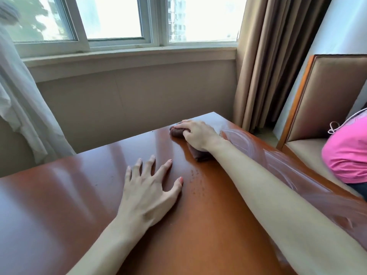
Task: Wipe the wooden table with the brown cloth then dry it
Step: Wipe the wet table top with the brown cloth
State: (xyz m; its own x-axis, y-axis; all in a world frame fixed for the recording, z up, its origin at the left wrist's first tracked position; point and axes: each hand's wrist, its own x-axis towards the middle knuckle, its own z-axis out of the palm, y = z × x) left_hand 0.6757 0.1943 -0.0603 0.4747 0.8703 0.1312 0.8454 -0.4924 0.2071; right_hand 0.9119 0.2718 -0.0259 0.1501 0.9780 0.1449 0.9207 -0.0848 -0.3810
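I see my right hand point(195, 133) reaching out to the far right corner of the wooden table point(83, 187), fingers curled down over the bunched brown cloth point(198, 153) and pressing it onto the surface; the cloth pokes out in front of the fingertips and behind the wrist. My left hand point(151, 187) lies flat on the table nearer to me, fingers straight and spread, holding nothing. Small water droplets point(196, 185) sit on the wood just right of my left thumb, and curved wet streaks point(248, 143) shine along the table's right edge beside my right forearm. Beyond that edge stands an upholstered chair point(325, 96) with a pink bag point(345, 153) on its seat, and a brown curtain point(274, 56) hangs by the window point(119, 20)
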